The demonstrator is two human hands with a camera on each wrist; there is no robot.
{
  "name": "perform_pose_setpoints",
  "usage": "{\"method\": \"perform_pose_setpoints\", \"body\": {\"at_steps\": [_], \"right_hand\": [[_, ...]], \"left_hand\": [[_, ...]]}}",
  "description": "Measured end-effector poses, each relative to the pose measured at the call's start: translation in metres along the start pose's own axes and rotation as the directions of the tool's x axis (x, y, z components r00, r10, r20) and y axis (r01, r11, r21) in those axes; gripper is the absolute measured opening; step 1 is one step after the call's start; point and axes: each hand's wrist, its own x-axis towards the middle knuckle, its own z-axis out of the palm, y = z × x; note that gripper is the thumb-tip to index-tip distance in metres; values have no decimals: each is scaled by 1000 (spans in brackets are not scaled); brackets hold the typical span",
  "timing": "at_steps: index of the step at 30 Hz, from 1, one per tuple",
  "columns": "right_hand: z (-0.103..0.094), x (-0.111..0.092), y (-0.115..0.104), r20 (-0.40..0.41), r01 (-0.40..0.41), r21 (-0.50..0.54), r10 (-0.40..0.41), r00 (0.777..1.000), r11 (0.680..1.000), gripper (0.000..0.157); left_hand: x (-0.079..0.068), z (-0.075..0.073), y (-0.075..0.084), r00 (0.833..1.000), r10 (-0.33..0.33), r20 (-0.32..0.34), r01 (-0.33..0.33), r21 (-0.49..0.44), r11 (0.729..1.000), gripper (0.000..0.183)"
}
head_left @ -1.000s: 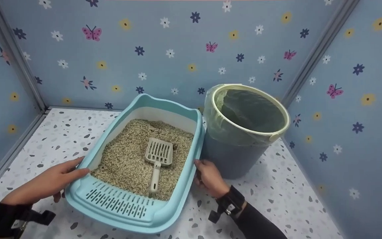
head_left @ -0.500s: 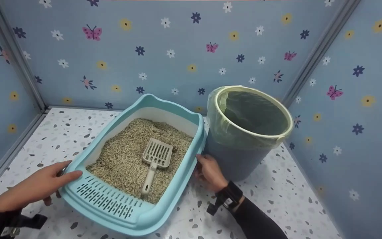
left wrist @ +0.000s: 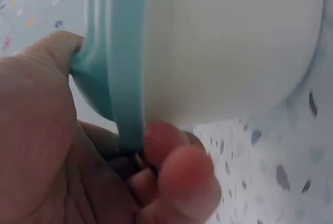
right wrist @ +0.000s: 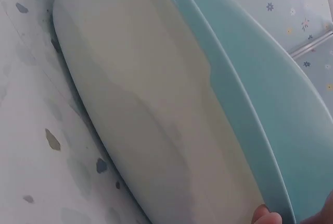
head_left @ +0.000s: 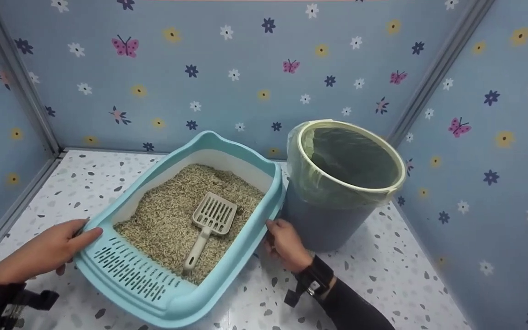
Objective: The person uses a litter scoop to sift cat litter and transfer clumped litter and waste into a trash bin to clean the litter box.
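Observation:
A light-blue-rimmed cat litter box (head_left: pixel 234 256) with a pale base is angled on the speckled surface. Inside lies tan granular litter (head_left: pixel 165 215), on which a slotted beige litter scoop (head_left: pixel 196 250) rests, its handle toward the front left. At the front left corner my left hand (head_left: pixel 46 250) grips the rim, thumb over the top. In the left wrist view, its fingers (left wrist: pixel 187 177) curl underneath the blue rim. My right hand (head_left: pixel 288 245) pinches the rim's right side; only fingertips (right wrist: pixel 268 218) show at the edge of the right wrist view.
Close beside the box at the right stands a grey-blue bin (head_left: pixel 323 224) with a cream ring (head_left: pixel 351 185) and a translucent liner (head_left: pixel 307 185). Flower-patterned panels (head_left: pixel 227 59) rise behind and at both sides. The white speckled surface (head_left: pixel 99 174) shows around the box.
The box's front end has swung to the left, carrying the scoop with it. My left hand has moved left along with the corner; the right hand stays nearly in place. The bin has shifted slightly right.

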Motion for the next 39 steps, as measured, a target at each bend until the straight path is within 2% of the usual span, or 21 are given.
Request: {"method": "perform_pose_setpoints", "body": {"at_steps": [5,8,12,15,17,21,27,30,32,35,39], "right_hand": [[7,-15,1,45,15,-29,-14,999,999,29],[3,-13,-1,38,19,-43,-17,999,999,30],[-7,3,-4,-48,9,-30,-10,999,1000,30],[-11,15,-4,-113,5,53,1,994,999,27],[-11,18,-3,-127,6,128,10,992,992,23],[-8,16,-1,-116,8,187,14,993,982,22],[-2,-3,7,-37,11,86,-7,999,996,28],[-3,-11,8,8,1,78,-2,1000,997,30],[-6,-13,6,8,-2,69,1,1000,998,32],[-10,-8,5,-46,-10,57,13,999,998,34],[-16,3,4,-153,-8,53,16,988,999,34]], "left_hand": [[14,-11,-16,999,41,-27,-42,-13,999,72],[15,-11,-19,999,29,-47,-30,-36,999,76],[2,-2,-14,997,-34,-68,28,-87,996,79],[-8,4,-10,995,-73,-69,63,-137,989,79],[-11,5,-7,995,-80,-64,70,-148,987,76],[-9,3,-4,997,-51,-57,44,-119,992,72],[5,-9,-17,995,-61,-81,54,-90,995,81],[14,-15,-23,994,-55,-94,46,-96,994,88],[16,-17,-23,993,-51,-102,39,-113,993,90],[10,-11,-19,993,-66,-95,49,-168,985,89],[-7,1,-12,993,-85,-85,63,-232,971,79]]}}
